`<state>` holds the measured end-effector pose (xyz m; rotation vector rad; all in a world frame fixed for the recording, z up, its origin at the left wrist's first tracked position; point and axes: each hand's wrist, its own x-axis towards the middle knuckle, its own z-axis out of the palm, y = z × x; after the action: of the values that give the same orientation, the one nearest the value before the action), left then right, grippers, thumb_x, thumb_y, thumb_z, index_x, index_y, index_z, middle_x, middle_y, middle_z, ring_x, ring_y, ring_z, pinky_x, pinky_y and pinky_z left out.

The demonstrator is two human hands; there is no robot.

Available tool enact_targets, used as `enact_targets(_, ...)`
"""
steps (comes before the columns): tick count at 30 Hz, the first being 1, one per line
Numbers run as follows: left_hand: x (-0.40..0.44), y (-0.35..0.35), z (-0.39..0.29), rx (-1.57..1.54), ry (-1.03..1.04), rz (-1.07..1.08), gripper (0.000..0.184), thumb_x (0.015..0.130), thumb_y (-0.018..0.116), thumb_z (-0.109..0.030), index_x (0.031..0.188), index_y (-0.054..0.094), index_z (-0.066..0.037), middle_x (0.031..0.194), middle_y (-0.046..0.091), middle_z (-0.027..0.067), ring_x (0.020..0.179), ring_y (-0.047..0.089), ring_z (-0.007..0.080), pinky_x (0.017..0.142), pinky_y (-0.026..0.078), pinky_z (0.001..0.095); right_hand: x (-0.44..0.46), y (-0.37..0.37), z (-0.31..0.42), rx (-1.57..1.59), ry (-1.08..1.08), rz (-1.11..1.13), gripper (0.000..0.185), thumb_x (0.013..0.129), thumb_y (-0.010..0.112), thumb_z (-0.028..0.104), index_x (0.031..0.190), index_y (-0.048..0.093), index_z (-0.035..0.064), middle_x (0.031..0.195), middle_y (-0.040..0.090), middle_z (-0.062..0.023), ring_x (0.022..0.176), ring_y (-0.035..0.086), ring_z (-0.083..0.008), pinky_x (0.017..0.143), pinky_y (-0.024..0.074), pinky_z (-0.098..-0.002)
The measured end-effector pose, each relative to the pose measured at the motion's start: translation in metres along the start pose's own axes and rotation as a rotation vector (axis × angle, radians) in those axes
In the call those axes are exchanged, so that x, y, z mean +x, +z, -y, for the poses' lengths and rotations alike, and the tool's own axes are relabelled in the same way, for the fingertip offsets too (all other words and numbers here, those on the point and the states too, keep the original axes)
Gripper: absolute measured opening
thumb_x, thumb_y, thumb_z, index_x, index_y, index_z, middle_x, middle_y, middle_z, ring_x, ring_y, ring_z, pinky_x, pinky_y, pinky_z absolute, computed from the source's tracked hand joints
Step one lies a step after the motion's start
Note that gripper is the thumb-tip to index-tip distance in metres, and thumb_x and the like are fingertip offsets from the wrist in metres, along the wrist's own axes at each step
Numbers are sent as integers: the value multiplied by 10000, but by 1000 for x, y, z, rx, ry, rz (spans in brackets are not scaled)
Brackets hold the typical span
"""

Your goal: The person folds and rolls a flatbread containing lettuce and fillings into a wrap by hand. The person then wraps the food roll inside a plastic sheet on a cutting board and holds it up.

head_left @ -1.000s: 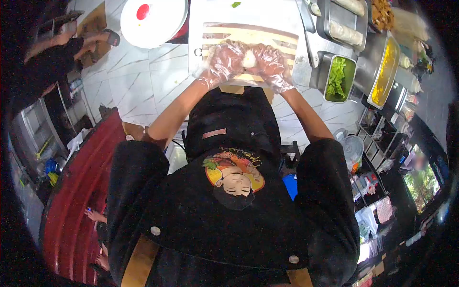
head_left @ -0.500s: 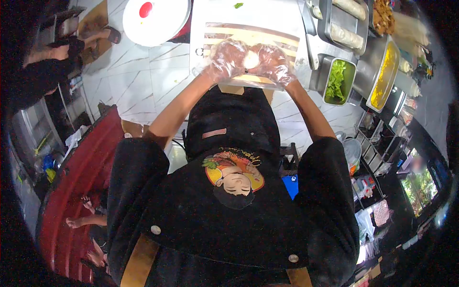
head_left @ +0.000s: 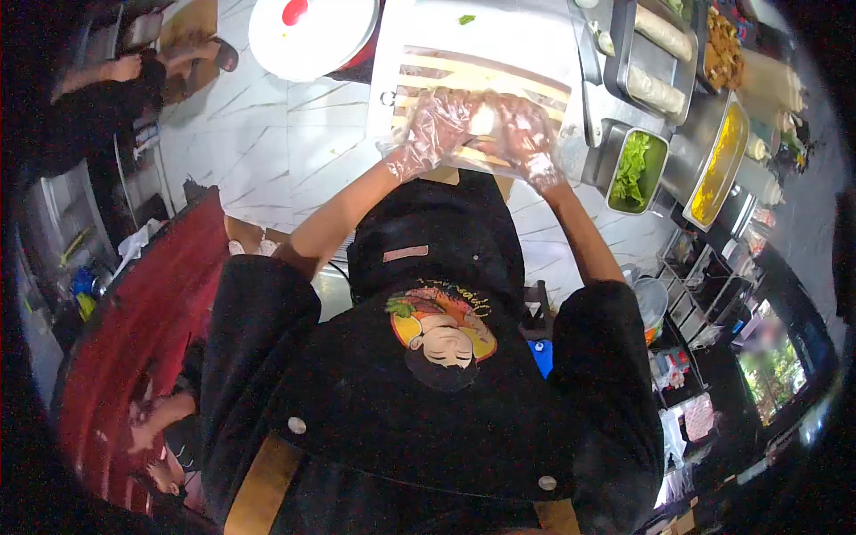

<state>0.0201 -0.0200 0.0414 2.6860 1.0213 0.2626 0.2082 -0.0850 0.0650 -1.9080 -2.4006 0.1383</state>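
Both my hands wear clear plastic gloves and rest low on a striped light-and-brown board [head_left: 486, 64] lying on a white cutting board [head_left: 385, 67]. My left hand [head_left: 443, 125] is curled down with its fingers turned inward. Facing it, my right hand [head_left: 529, 135] is bent the same way. Between them shows a soft white roll [head_left: 484, 121], its ends covered by the hands. Thin translucent film or wrapper lies around the gloves at the board's near edge. The fingertips are mostly hidden. A green leaf scrap [head_left: 466, 19] sits farther up the cutting board.
To the right are a knife [head_left: 593, 125], a metal tray [head_left: 617, 78] holding white rolls, a lettuce container [head_left: 637, 169], a yellow-filled pan [head_left: 713, 174] and a brown-filled pan [head_left: 724, 53]. A white round lid [head_left: 312, 40] stands at left. Other people's arms appear at far left.
The view has shifted, so the boards and trays appear a little farther right. My hands stay around the white roll, with the right hand slightly farther from the left.
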Motion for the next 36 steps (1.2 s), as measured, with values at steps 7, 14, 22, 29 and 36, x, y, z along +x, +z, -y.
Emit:
enact_targets(7, 12, -16, 7, -68, 2, 172, 508, 818, 644, -333, 1254, 573, -83, 1077, 608, 111, 1018, 588, 275, 902, 467, 458, 5, 16, -5, 146, 86, 199, 836, 760, 715, 587, 1378, 490, 71, 1278, 534, -158, 1228, 476, -334, 1069, 341, -485)
enact_targets(14, -9, -8, -2, 7, 16, -113, 594, 816, 639, -283, 1348, 519, -50, 1204, 598, 145, 1120, 565, 310, 1022, 413, 452, 9, 21, -11, 222, 113, 331, 783, 848, 667, 513, 1408, 431, 19, 1353, 481, -206, 1316, 410, -361, 1135, 272, -489)
enact_targets(22, 9, -2, 25, -73, 97, 118, 600, 868, 613, -343, 1385, 492, -65, 1270, 592, 161, 1160, 564, 334, 1040, 409, 474, 9, 16, -17, 258, 56, 105, 880, 777, 683, 604, 1441, 432, 83, 1362, 499, -178, 1292, 437, -359, 1131, 270, -513)
enact_targets(29, 12, -4, 24, -35, 122, 29, 527, 810, 614, -200, 1309, 566, -39, 1100, 640, 171, 1024, 606, 323, 959, 458, 456, 16, 22, -16, 92, 15, 102, 781, 677, 800, 438, 1302, 524, 59, 1204, 545, -138, 1139, 507, -317, 1012, 383, -472)
enact_targets(36, -5, 12, 38, -74, 126, -129, 575, 800, 619, -224, 1339, 551, -36, 1269, 602, 141, 1216, 541, 315, 1052, 424, 459, 22, 15, -21, 232, 0, 123, 741, 713, 780, 405, 1301, 511, 45, 1177, 534, -160, 1126, 511, -338, 973, 407, -476)
